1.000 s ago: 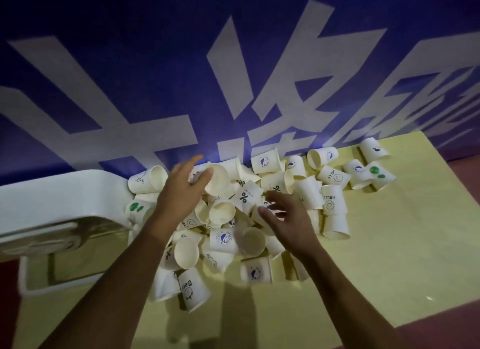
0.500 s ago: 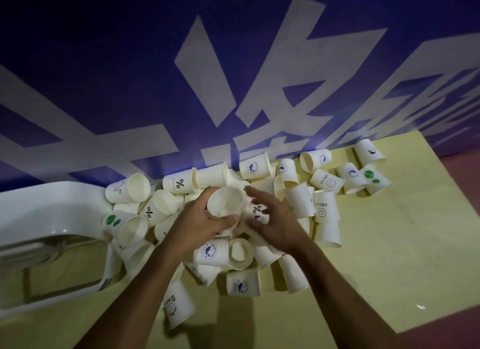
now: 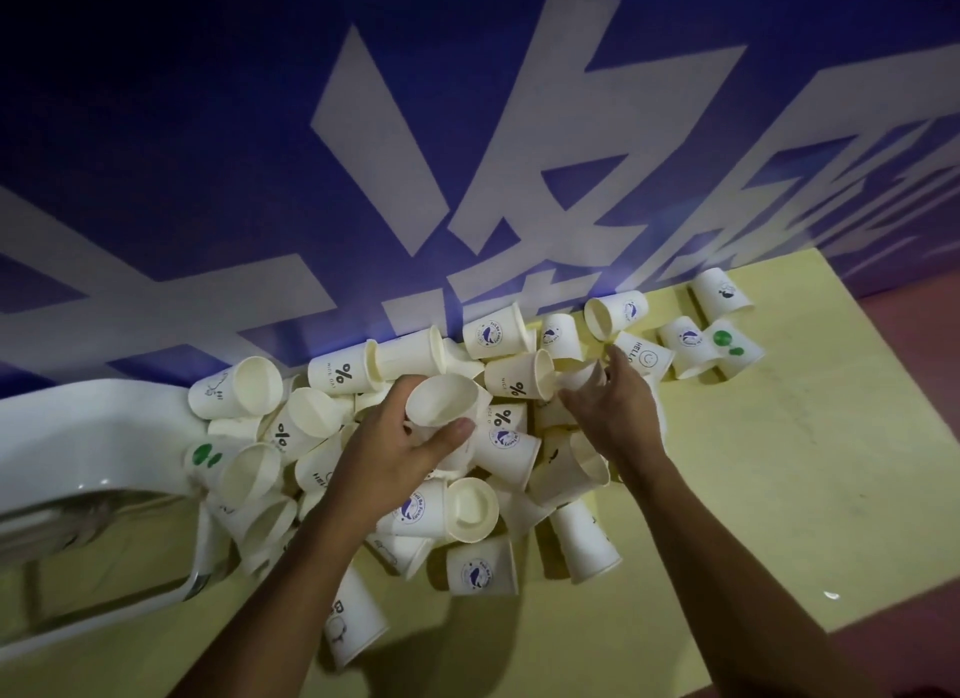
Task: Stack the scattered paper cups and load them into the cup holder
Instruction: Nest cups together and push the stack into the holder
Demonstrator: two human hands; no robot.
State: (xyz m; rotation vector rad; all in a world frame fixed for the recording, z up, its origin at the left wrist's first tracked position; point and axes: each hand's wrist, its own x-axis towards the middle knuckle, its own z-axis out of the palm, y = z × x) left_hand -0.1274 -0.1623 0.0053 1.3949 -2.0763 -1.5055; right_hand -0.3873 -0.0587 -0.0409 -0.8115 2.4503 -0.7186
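The left grip [image 3: 384, 450] is curled round one paper cup [image 3: 441, 404]. Its thumb lies across the lower wall, and the cup's mouth tips toward 1 o'clock just above the middle of the pile of cups [image 3: 470, 510]. At 3 o'clock of it the right grip [image 3: 615, 411] seems to pinch a second cup [image 3: 582, 374], though the fingers hide most of it.

Beneath both grips the cups lie on their sides, crossed and leaning on one another. Some crowd against the white cup holder [image 3: 104, 427] lying at 9 o'clock. They are cream-white, printed with percent signs, blue round logos, green dots or "HELLO". A few stray cups [image 3: 691, 339] sit at 2 o'clock on the yellow bench [image 3: 779, 489], near the blue wall [image 3: 208, 178].

Half a second ago the right grip was beside the left's cup; now it is farther toward 2 o'clock.
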